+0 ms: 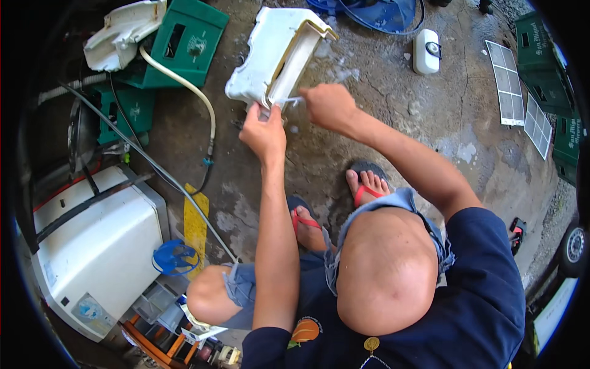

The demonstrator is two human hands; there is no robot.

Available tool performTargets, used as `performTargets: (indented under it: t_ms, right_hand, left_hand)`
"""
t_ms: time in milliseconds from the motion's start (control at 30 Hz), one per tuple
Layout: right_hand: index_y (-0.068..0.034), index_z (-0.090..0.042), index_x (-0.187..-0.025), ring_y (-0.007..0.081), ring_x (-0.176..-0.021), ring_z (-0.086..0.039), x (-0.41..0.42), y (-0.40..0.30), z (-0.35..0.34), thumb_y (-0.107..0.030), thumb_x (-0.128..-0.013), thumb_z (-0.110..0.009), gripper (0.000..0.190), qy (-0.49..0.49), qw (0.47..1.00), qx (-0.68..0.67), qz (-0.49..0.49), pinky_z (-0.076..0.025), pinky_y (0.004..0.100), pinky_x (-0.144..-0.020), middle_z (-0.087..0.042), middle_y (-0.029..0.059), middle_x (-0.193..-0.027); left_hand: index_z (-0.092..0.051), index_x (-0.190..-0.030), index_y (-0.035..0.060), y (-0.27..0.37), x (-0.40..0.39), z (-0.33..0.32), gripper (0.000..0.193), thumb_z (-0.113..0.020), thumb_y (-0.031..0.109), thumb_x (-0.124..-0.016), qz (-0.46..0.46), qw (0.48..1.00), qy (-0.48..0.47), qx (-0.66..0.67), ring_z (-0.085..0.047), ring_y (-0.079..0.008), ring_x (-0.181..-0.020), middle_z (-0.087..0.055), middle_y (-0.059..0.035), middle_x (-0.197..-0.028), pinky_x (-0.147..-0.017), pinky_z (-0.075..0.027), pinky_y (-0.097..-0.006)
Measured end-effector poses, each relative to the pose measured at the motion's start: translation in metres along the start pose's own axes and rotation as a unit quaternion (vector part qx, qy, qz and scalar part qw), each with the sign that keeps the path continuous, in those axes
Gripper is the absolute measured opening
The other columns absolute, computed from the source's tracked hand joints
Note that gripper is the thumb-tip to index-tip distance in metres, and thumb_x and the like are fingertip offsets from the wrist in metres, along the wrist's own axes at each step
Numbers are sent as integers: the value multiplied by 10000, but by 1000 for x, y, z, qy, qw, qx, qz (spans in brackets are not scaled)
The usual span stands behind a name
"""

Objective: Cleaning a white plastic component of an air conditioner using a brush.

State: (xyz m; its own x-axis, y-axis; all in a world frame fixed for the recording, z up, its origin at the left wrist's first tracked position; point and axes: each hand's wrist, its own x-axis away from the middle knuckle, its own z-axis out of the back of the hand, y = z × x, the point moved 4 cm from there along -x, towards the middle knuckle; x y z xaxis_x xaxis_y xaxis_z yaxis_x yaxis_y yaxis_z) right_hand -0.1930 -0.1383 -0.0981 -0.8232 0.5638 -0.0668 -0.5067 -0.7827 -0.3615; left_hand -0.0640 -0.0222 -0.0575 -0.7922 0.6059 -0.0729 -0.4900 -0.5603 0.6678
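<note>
A white plastic housing part point(267, 50), long and trough-shaped with brown grime along its inner edge, lies tilted on the wet concrete before me. My left hand point(265, 133) pinches its near end between thumb and fingers. Just right of that end, my right hand point(329, 108) is closed around a slim whitish tool point(292, 100), perhaps a small brush. The tool's tip reaches the near corner of the part's channel. Most of its handle is hidden in my fist.
Green plastic crates point(198, 46) stand upper left, with another white housing piece point(122, 34) and a beige hose point(184, 83). A white container point(427, 50) and mesh filters point(505, 83) sit right. Left are a white boxy appliance point(101, 249), a blue fan blade point(175, 257) and a grey pipe point(152, 157).
</note>
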Motion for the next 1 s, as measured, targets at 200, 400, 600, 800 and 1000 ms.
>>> performTargets:
  t_ms: [200,400,600,800,1000]
  right_hand:
    - [-36,-629,-925,383,-577,-634,57,28,18,-126,-923,-609,92,-3,980,-128,-150,-502,477,-564,-701,159,-756]
    - [-51,-634,-962,397,-713,-644,139,124,114,-77,-914,-622,57,236,927,3,-291,-514,498,-639,-676,171,-872]
    - [-24,-699,-923,315,-732,-635,135,175,188,-26,-873,-633,83,195,900,204,-331,-532,432,-645,-668,164,-908]
    - [-8,-709,-869,293,-747,-623,105,193,195,-12,-815,-641,87,116,900,321,-272,-534,399,-664,-669,169,-900]
    - [-6,-711,-850,296,-747,-624,80,200,211,-33,-828,-657,64,60,892,345,-284,-537,397,-675,-688,164,-880]
  left_hand:
    - [-747,-1092,-39,-1,-11,0,343,-826,196,-856,6,1000,-7,14,-724,-331,-778,-790,-177,-944,-746,-581,-400]
    - [-714,-1156,-5,10,-23,6,445,-857,279,-844,-4,998,-50,-34,-705,-366,-946,-751,-202,-1084,-887,-552,-438]
    - [-699,-1250,-37,8,-40,8,512,-854,262,-864,-84,994,-37,-57,-666,-374,-893,-704,-202,-1025,-870,-540,-462]
    - [-706,-1273,-50,11,-49,12,510,-841,247,-882,-54,992,-93,-58,-669,-363,-889,-700,-219,-1063,-836,-556,-422]
    - [-725,-1200,-72,-5,-81,32,466,-810,281,-909,-19,988,-140,-59,-667,-348,-846,-708,-231,-1016,-794,-553,-407]
